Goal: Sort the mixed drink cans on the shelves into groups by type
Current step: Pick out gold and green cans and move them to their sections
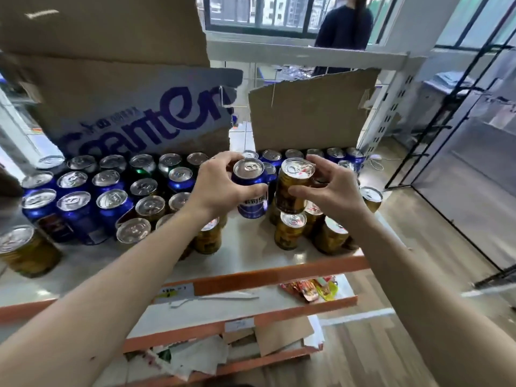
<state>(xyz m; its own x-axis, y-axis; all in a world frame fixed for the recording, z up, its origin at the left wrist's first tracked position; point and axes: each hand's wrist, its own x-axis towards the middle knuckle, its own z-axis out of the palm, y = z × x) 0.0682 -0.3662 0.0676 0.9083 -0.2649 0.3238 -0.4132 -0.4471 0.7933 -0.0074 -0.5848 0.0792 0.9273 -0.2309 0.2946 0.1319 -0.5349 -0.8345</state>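
My left hand grips a blue can, held above the middle of the white shelf. My right hand grips a gold can right beside it, lifted over a cluster of gold cans standing at the shelf's right. Several blue cans stand in rows at the left, with a few green cans and silver-topped gold cans mixed in. More blue cans line the back right.
Cardboard boxes and a torn cardboard sheet stand behind the cans. A lone gold can sits at the front left. Lower shelves hold snack packets and paper scraps. A person stands by the far window.
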